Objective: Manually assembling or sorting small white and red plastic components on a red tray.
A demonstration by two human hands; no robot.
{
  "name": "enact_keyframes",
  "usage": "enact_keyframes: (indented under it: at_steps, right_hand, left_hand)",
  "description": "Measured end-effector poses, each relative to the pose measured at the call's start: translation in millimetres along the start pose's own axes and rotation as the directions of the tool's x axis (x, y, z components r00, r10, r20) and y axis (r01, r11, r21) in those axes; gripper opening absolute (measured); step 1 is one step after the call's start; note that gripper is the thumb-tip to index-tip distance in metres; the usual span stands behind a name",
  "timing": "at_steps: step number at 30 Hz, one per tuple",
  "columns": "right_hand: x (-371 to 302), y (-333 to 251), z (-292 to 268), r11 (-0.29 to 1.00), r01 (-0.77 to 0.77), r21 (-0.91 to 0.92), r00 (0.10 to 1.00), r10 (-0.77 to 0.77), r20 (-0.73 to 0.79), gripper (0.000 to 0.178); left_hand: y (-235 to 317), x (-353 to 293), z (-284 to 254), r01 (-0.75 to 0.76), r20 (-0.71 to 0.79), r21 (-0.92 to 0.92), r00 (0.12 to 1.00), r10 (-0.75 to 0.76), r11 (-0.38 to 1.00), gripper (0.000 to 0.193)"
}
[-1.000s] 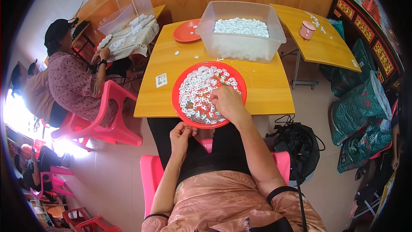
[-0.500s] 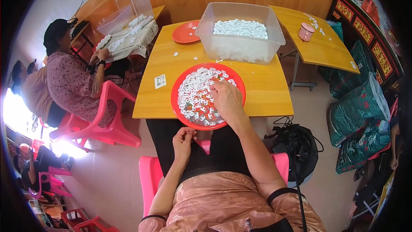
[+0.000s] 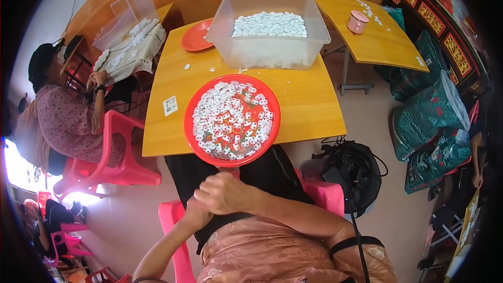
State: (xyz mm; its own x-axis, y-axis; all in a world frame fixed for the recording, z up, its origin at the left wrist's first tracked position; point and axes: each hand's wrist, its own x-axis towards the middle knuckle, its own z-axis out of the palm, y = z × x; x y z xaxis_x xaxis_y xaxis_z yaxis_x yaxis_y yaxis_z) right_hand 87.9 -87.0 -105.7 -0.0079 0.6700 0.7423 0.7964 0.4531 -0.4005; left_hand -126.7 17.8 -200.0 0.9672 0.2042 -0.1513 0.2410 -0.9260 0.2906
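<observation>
My hands meet over my lap, just below the near rim of a round red tray [image 3: 276,131]. My right hand [image 3: 226,194] is closed and lies across the fingers of my left hand [image 3: 196,215], which looks curled as well. Whatever is between the fingers is hidden. Many small white plastic pieces [image 3: 215,106], each with little holes, are spread over the tray; they lie thickest at its left and far side. The tray sits at the table's front edge, its near part jutting out above my legs.
Behind the tray, a clear plastic bin [image 3: 272,52] holds a heap of white pieces. An orange-red plate [image 3: 195,39] stands left of it on the yellow table [image 3: 157,131]. A pink cup [image 3: 357,22] is on another table. To the left, a person [image 3: 78,120] sits working.
My right hand has left the pieces in the tray and come down to my left hand over my lap. The whole view has shifted slightly.
</observation>
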Motion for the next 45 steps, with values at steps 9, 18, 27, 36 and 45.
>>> enact_keyframes:
  at_steps: [9,18,27,36,45]
  right_hand:
    - [-15.7,24.2,-19.1,0.999,0.000,0.046,0.999,-0.002,0.041,0.045]
    - [-12.0,61.4,-25.6,0.999,-0.029,-0.035,0.996,0.032,0.086,0.048]
    - [-7.1,86.7,-39.9,0.999,-0.043,-0.022,0.993,0.045,0.110,0.049]
    - [18.6,126.9,-49.2,0.933,-0.317,0.172,0.948,0.316,0.035,0.040]
    - [13.2,135.5,-34.6,0.846,-0.384,0.369,0.922,0.375,0.100,0.038]
  left_hand:
    - [24.5,-67.1,-69.9,-0.141,0.162,0.221,0.981,0.106,0.965,0.048]
    - [-4.3,-64.1,-49.9,-0.126,0.077,0.072,0.990,0.120,0.989,0.014]
    - [-25.0,-68.5,-26.0,-0.161,0.278,0.214,0.956,0.098,0.964,0.019]
    - [-46.6,-45.3,-33.4,-0.146,0.155,0.096,0.979,0.130,0.985,0.017]
    - [-45.7,-35.6,-23.8,-0.064,0.163,0.118,0.986,0.044,0.991,0.006]
